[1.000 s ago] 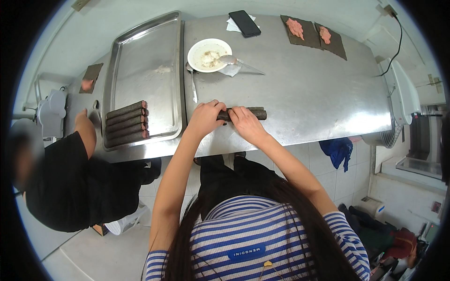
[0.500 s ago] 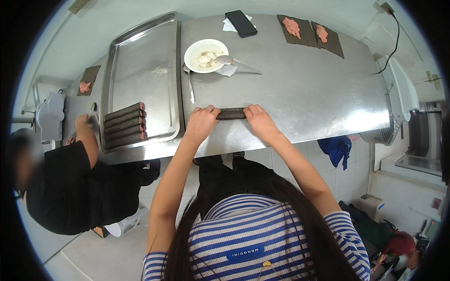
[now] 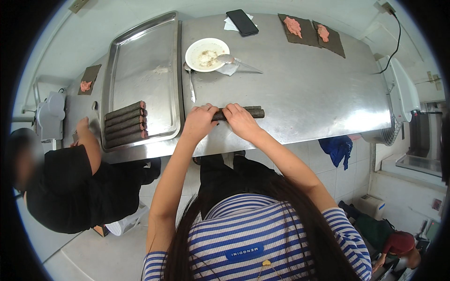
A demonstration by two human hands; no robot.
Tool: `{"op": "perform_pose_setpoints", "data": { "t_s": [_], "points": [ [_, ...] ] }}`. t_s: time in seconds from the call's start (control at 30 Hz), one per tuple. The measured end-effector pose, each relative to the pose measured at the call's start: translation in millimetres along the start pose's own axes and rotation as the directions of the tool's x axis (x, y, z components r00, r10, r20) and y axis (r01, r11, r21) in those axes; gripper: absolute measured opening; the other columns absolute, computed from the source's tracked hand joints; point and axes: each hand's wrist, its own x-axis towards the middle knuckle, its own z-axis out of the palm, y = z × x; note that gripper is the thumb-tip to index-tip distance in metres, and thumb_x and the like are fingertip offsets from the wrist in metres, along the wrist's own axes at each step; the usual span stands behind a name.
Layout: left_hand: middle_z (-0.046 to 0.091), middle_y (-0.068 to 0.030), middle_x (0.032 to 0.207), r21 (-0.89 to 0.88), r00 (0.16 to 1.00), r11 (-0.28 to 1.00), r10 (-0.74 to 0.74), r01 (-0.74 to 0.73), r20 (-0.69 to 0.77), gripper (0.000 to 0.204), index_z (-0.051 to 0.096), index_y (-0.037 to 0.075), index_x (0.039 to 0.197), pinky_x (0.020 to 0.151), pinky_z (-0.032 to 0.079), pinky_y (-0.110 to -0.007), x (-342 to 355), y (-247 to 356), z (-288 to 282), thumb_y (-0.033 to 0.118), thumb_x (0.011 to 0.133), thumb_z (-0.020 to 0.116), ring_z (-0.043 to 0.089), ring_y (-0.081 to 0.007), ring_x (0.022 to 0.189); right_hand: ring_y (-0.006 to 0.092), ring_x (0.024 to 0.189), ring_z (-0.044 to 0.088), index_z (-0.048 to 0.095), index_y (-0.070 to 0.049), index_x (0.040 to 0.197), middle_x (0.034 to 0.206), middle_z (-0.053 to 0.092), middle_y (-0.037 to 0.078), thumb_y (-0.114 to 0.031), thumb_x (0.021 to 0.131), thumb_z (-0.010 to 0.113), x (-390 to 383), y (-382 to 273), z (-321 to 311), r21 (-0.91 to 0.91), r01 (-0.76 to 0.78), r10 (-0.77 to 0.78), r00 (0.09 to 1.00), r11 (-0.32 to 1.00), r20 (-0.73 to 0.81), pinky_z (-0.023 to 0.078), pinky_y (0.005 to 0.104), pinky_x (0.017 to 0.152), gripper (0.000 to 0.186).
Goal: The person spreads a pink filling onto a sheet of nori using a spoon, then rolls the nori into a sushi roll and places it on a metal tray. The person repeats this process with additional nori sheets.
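A dark seaweed roll (image 3: 255, 112) lies crosswise on the steel table in front of me. My left hand (image 3: 200, 121) is closed over its left end. Close beside it, my right hand (image 3: 238, 118) grips the roll near its middle, so the right end sticks out bare with a long seam showing. The left end is hidden under my fingers. To the left, several finished seaweed rolls (image 3: 125, 124) with pink filling at their ends lie side by side in a large metal tray (image 3: 180, 70).
Beyond my hands stands a white bowl (image 3: 207, 42) holding a spoon; another spoon (image 3: 192, 89) lies beside it. A phone (image 3: 242, 22) and seaweed sheets (image 3: 296, 36) with pink paste are at the far edge. On the left, a co-worker's arm (image 3: 89, 140) reaches the table.
My right hand has slid left along the roll, from its right end to near its middle, close to my left hand. The roll's right end is now uncovered.
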Motion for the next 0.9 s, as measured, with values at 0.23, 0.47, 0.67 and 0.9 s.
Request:
{"op": "perform_pose_setpoints", "data": {
  "t_s": [0.23,0.47,0.67,0.9],
  "points": [
    [0.064,-0.0066,0.094,0.016,0.999,1.000,-0.017,0.017,0.036,0.035,0.063,0.008,0.101,0.081,0.047,-0.038,-11,-22,-8,0.012,0.069,0.076,0.062,-0.0273,0.089,0.0288,0.096,0.054,0.057,0.007,0.106,0.101,0.054,0.015,0.001,0.076,0.052,4,-3,-2,0.000,-0.044,0.043,0.991,0.999,0.124,0.048,0.0361,0.086,0.031],
    [0.065,-0.0078,0.089,0.032,1.000,0.999,0.000,-0.001,0.021,0.030,0.064,0.007,0.097,0.079,0.048,-0.038,-9,-22,-4,0.008,0.069,0.074,0.063,-0.0273,0.085,0.0288,0.095,0.055,0.059,0.006,0.101,0.098,0.055,0.015,0.001,0.075,0.054,7,-5,-3,-0.049,-0.052,0.058,0.989,0.997,0.135,0.048,0.0357,0.084,0.028],
    [0.058,-0.0087,0.116,0.111,0.979,0.994,0.042,-0.020,-0.201,0.047,0.057,0.008,0.114,0.090,0.045,-0.042,-13,-7,5,0.006,0.069,0.072,0.057,-0.0294,0.107,0.0288,0.093,0.057,0.060,0.006,0.094,0.094,0.057,0.016,-0.001,0.075,0.057,4,-3,4,-0.084,-0.116,0.122,0.991,0.990,0.061,0.049,0.0342,0.081,0.021],
    [0.042,-0.0120,0.138,-0.066,0.955,0.997,-0.062,0.045,-0.289,0.063,0.046,0.003,0.130,0.104,0.037,-0.043,-28,28,44,0.008,0.073,0.070,0.043,-0.0307,0.126,0.0354,0.091,0.058,0.061,0.006,0.096,0.094,0.058,0.020,-0.002,0.072,0.061,15,-6,3,0.012,-0.390,0.389,0.919,0.921,0.070,0.050,0.0411,0.082,0.025]
  ]
}}
